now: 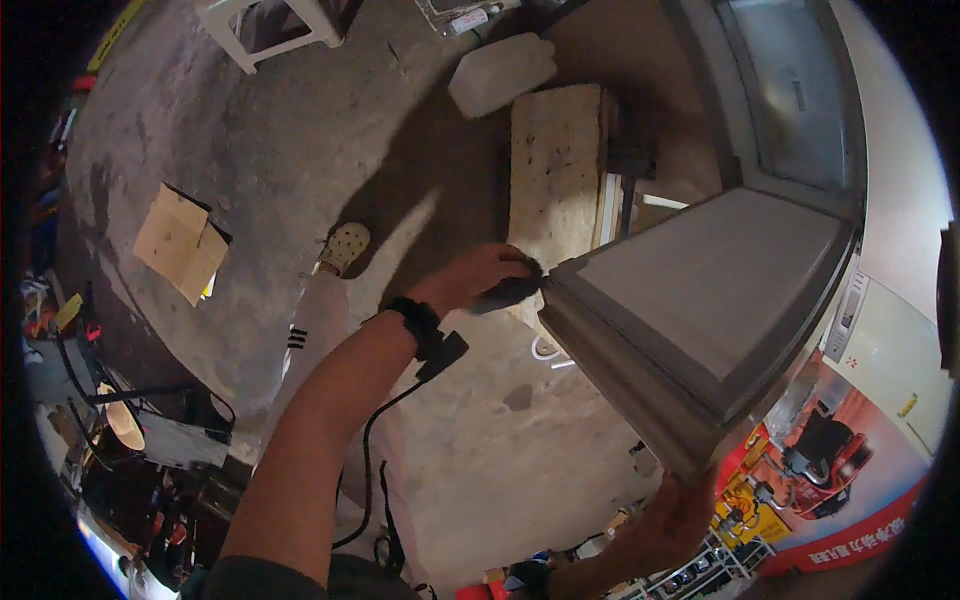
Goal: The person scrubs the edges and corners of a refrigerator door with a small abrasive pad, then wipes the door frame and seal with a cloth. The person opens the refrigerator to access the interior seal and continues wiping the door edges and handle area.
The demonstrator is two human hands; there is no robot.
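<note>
Head view: one grey-framed panel (710,275), pale-faced, tilted, taken as landmark for all places; by the left hand (468,276), a dark pad (510,288), blurred in outline, is held at the panel's left corner, its fingers curled over the pad and closed around it; whether pad and corner are in contact cannot be told; by the right hand (678,522), dim and partly hidden, the panel's lower corner is met, whether its fingers are spread or pinching cannot be told; a black strap (418,322) with a cable is worn on the left wrist; beyond the panel's left corner, one pale speckled block (555,165) is seen; farther off from the panel, past the block, one whitish jug (503,75), lying on its side; well left of the panel, one piece of brown cardboard (180,240); below the panel's right side, one printed poster (835,515), in red and orange.
</note>
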